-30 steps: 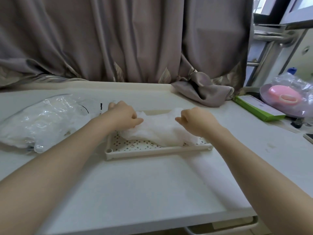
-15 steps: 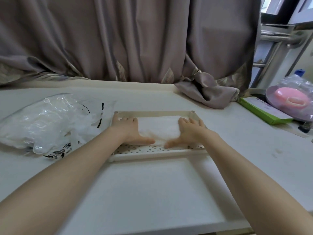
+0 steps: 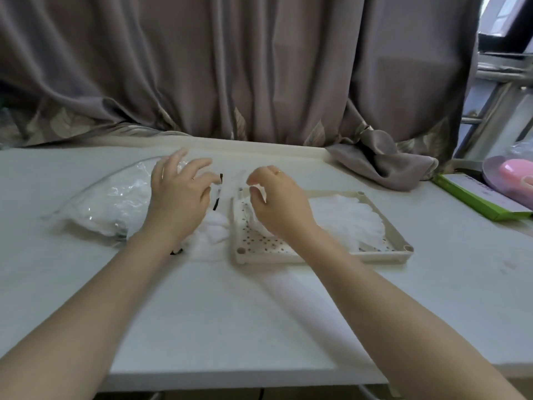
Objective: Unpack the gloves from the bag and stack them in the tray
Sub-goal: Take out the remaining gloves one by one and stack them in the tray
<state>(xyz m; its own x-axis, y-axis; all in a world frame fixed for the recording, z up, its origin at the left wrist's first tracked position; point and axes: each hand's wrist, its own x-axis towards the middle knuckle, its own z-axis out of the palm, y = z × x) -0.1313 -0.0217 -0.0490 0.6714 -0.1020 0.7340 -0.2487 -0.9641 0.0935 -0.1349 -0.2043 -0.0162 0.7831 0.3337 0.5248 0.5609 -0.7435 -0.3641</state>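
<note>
A clear plastic bag point(image 3: 106, 203) full of white gloves lies on the white table, left of centre. A white glove point(image 3: 213, 235) spills from its mouth. My left hand point(image 3: 178, 194) hovers over the bag's mouth with fingers spread and holds nothing. The cream perforated tray point(image 3: 317, 256) sits just right of the bag. A flat stack of white gloves point(image 3: 346, 217) lies in it. My right hand point(image 3: 277, 203) is above the tray's left end, fingers loosely curled, with nothing visibly held.
A grey curtain point(image 3: 259, 67) hangs along the table's back edge, and a bunched fold point(image 3: 383, 166) rests on the table behind the tray. A green box point(image 3: 484, 197) and a wrapped pink item point(image 3: 513, 174) lie at the far right.
Both hands have lifted off the glove stack they were pressing in the tray and moved left toward the bag's mouth. The stack stays flat in the tray.
</note>
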